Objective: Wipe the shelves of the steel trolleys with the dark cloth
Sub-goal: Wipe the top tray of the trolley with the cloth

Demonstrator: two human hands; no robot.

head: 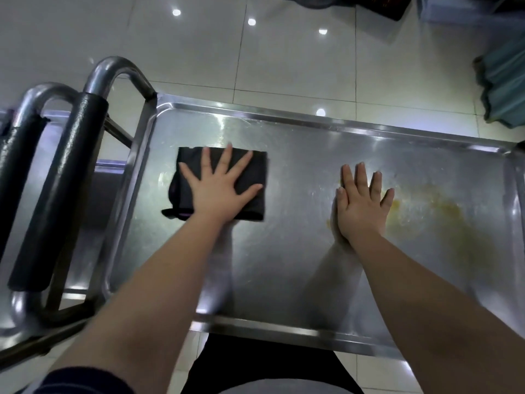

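Note:
The steel trolley's top shelf fills the middle of the head view. A folded dark cloth lies on its left part. My left hand presses flat on the cloth with fingers spread. My right hand rests flat on the bare steel to the right, fingers straight and close together. A yellowish smear marks the shelf just right of my right hand.
A second trolley's handle with black padding stands at the left, beside this trolley's steel handle loop. White tiled floor lies beyond the shelf. A teal object sits at the far right.

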